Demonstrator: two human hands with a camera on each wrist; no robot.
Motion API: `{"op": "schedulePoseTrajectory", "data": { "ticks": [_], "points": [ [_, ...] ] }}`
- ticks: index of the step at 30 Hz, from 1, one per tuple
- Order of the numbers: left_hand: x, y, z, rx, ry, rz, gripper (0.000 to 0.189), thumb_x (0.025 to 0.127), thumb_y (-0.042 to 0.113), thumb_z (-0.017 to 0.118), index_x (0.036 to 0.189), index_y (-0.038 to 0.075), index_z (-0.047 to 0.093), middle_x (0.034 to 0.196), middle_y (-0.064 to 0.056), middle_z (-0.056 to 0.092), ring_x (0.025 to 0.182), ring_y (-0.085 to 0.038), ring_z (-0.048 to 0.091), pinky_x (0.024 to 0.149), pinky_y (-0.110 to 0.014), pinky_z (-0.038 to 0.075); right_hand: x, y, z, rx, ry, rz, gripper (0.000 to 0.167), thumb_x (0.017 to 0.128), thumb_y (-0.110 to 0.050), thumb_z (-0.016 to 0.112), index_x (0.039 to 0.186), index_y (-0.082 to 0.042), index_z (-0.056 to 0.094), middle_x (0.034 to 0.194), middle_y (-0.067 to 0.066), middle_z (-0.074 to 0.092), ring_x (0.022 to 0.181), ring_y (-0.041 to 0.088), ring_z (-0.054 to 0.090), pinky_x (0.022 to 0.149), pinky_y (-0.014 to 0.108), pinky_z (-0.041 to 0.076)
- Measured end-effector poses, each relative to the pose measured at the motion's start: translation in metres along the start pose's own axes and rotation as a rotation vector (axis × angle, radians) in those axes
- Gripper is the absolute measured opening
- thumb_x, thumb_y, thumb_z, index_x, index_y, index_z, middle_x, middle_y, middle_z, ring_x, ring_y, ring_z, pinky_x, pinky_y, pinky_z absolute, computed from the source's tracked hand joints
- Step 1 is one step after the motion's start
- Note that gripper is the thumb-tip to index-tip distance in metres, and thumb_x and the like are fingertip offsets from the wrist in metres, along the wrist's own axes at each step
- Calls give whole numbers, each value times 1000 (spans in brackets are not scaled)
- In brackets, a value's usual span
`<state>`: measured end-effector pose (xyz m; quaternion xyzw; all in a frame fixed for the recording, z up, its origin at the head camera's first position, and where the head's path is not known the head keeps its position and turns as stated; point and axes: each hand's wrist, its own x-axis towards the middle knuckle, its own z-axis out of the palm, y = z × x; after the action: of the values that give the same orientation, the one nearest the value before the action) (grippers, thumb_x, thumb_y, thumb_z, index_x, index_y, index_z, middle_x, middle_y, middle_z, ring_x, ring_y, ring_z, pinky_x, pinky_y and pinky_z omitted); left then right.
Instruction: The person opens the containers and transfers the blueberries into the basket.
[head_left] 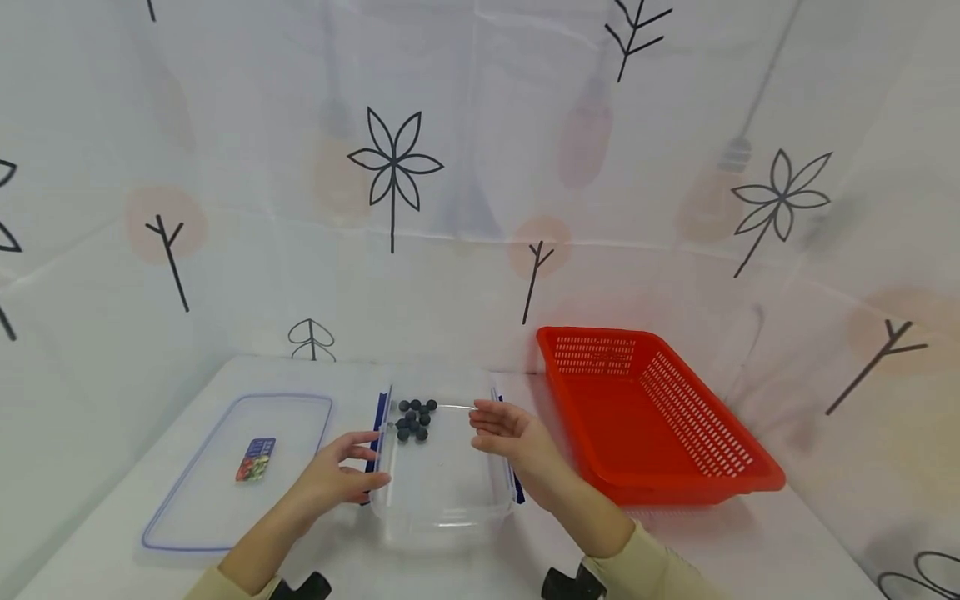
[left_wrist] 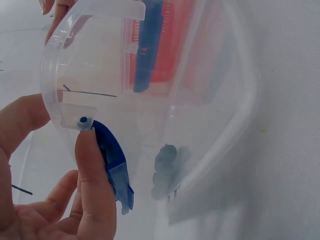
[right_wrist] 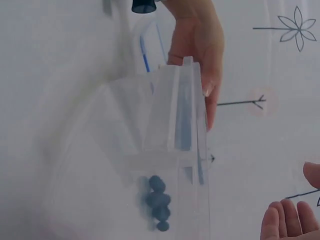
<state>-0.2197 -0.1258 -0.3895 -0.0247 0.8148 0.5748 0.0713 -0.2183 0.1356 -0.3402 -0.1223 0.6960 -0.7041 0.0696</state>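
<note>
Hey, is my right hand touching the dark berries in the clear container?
Apart. The head view shows a plain gap between your right hand and the dark berries, with bare clear container visible between them.

The head camera looks forward and down from the person's side, far enough to include the red plastic basket (head_left: 611,408) and the clear box (head_left: 450,483). The left-wrist camera looks closely, sideways, through this box toward the basket; the right-wrist one, also near, faces the left hand (right_wrist: 197,47). All views share the blueberries (head_left: 413,422).
</note>
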Motion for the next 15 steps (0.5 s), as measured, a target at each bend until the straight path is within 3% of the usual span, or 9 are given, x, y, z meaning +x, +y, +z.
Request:
{"op": "schedulePoseTrajectory", "data": {
  "ticks": [6, 15],
  "points": [
    [-1, 0, 0, 1, 4, -6, 72, 70, 25, 82, 132, 11, 48, 114, -13, 55, 76, -19, 61, 67, -34, 56, 14, -3, 0, -38, 33, 9, 40, 87, -5, 64, 124, 2, 53, 117, 15, 59, 106, 26, 57, 94, 36, 44],
    [1, -2, -1, 7, 0, 16, 70, 72, 20, 81, 132, 9, 47, 114, -14, 55, 76, -18, 61, 65, -36, 56, 34, -5, 2, 12, 40, -18, 38, 87, 2, 61, 123, 5, 53, 113, 15, 60, 105, 24, 57, 95, 35, 44]
  ]
}}
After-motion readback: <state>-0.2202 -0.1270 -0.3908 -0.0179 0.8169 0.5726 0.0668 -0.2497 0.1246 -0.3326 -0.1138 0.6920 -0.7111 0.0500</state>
